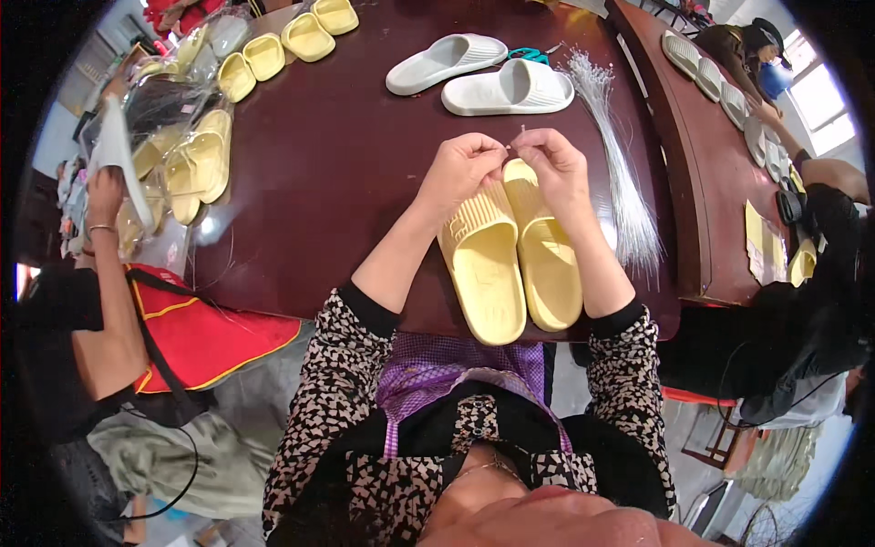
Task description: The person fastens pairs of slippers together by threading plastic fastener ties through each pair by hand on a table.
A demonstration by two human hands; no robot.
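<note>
A pair of yellow slide sandals [488, 273] lies side by side on the dark red table before me, toes pointing away. Above their toes, my left hand [467, 171] pinches thumb and forefinger together. My right hand [554, 166] faces it in a similar pinch, the fingertips almost meeting. Small whitish bits show at both fingertips, looking like the ends of one thin white strand; its middle is too fine to make out. To the right of the sandals, a bundle of thin white plastic strands [624, 182] spreads along the table.
Two pale grey slides [510, 89] and teal-handled scissors [530, 55] lie beyond my hands. Yellow slides [264, 56] line the far left. A co-worker's hand [105, 196] at left holds a white slide near clear plastic bags. Another table [679, 164] with slides and people stands right.
</note>
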